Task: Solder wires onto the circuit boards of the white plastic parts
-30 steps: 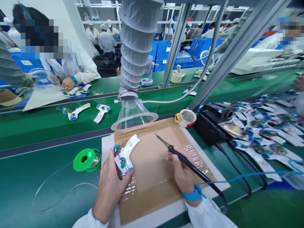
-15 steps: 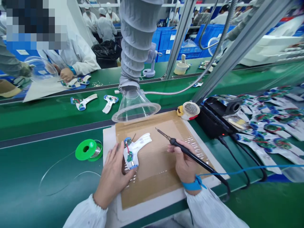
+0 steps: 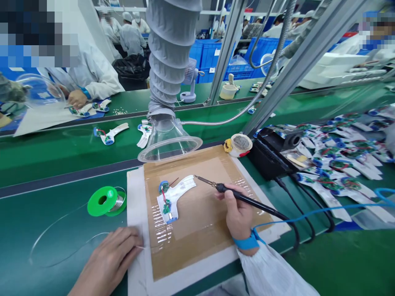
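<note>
From the head camera, a white plastic Y-shaped piece [image 3: 182, 185] lies flat on a brown cardboard mat covered in clear tape [image 3: 197, 250], touched by neither hand. A green circuit board [image 3: 167, 208] and a red wire [image 3: 169, 182] already sit on its wide end, so the piece looks well along, though the joints are too small to judge. The right hand [image 3: 237, 209], with a blue wrist strap [image 3: 245, 242] below it, has a firm, closed grip on a black soldering iron [image 3: 243, 199], held like a pen, its bare metal tip just beside the piece and not touching it. The left hand [image 3: 108, 261] lies low at the edge of the white board [image 3: 133, 230] under the mat, its grip loose. A thin solder wire [image 3: 92, 235] runs toward it from a green spool [image 3: 103, 201] on the green table [image 3: 46, 230], but whether the fingers pinch it is too fine to tell. To the right, many similar white pieces with green boards [image 3: 342, 164] lie beside a black soldering station [image 3: 268, 158], suggesting a sizeable batch already worked.
</note>
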Available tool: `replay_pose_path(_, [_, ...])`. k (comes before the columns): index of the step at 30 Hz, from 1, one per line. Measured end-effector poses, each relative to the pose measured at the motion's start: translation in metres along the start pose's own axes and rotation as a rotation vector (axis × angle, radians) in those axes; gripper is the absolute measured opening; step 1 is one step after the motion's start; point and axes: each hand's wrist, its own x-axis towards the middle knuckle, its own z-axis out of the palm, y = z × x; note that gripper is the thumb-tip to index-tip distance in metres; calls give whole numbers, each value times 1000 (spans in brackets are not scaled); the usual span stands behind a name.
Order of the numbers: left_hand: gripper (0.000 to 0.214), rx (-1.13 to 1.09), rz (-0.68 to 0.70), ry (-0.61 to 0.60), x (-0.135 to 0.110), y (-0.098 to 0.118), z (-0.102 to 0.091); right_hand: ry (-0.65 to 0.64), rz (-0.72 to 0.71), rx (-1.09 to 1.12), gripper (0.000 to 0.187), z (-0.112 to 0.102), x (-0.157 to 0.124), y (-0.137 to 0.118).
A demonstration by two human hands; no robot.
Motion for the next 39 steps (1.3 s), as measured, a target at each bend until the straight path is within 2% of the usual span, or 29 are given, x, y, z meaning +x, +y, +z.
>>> replay_pose_path(3, [26,-74,-23,93,-4,-7,-6,8,81,-26,25,-2,4,-9])
replay_pose_path(6, [37,-161,-144,139,4,-6,-10,-3,114,-30,25,2,8,-16])
replay_pose_path(10, [43,-172,-292,258,46,23,4,-30,89,-3,26,16,10,-11])
replay_pose_path(13, [39,-128,-291,321,83,47,19,-49,67,-27,24,21,8,1])
replay_pose_path(16, [33,-40,-253,345,100,55,26,-56,49,-77,22,19,6,8])
replay_pose_path(24, [21,111,-314,280,89,41,28,-146,-31,-169,12,19,2,-1])
replay_pose_path(39, [18,122,-264,333,96,43,30,-239,-79,-179,8,20,2,1])
